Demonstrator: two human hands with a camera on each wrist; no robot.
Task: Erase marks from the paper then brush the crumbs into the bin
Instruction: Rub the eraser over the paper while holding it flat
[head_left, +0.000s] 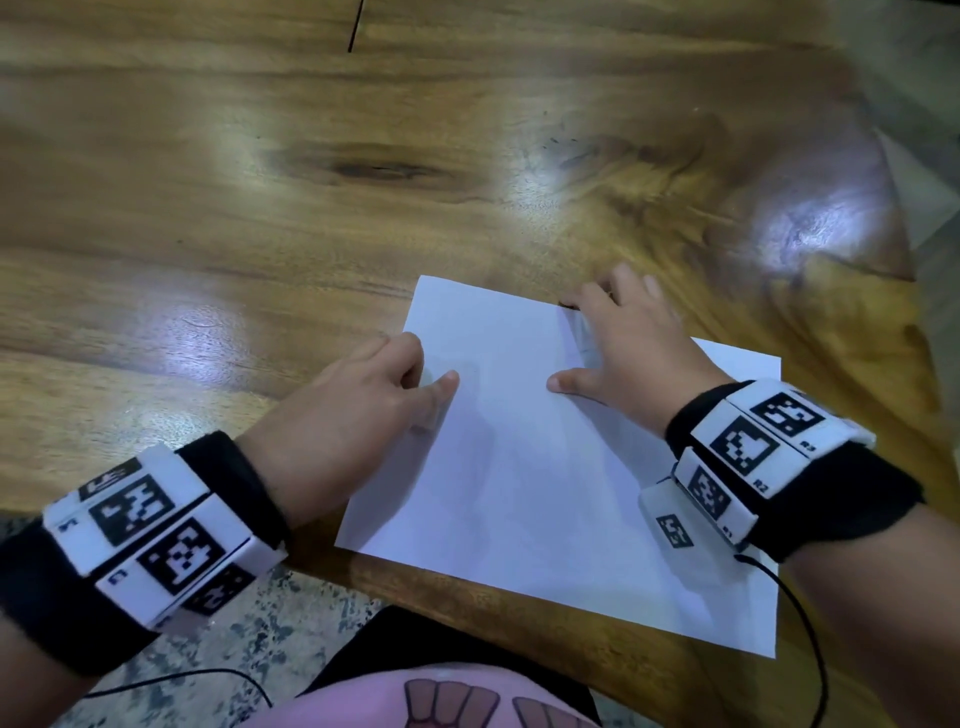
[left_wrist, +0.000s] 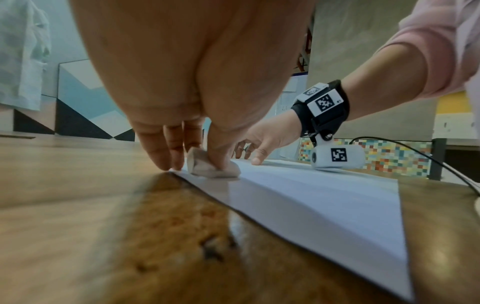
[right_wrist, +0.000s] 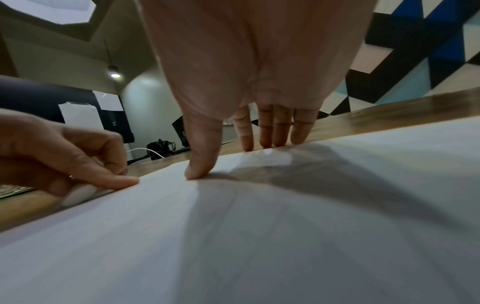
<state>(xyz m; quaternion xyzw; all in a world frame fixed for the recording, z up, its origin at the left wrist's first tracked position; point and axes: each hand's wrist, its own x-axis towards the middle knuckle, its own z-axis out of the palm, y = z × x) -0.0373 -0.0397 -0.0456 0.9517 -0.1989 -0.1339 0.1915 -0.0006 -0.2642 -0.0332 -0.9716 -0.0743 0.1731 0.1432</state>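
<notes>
Head view: your left hand (head_left: 363, 400) is pinching a white oval eraser (left_wrist: 211, 165) at the white paper sheet's (head_left: 519, 467) left edge; your right hand (head_left: 623, 353) is pressing it flat, fingers spread.

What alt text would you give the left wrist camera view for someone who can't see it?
The left hand pinches a pale eraser against the near edge of a white paper on a wooden table. Beyond, the right hand presses the sheet flat.
</notes>
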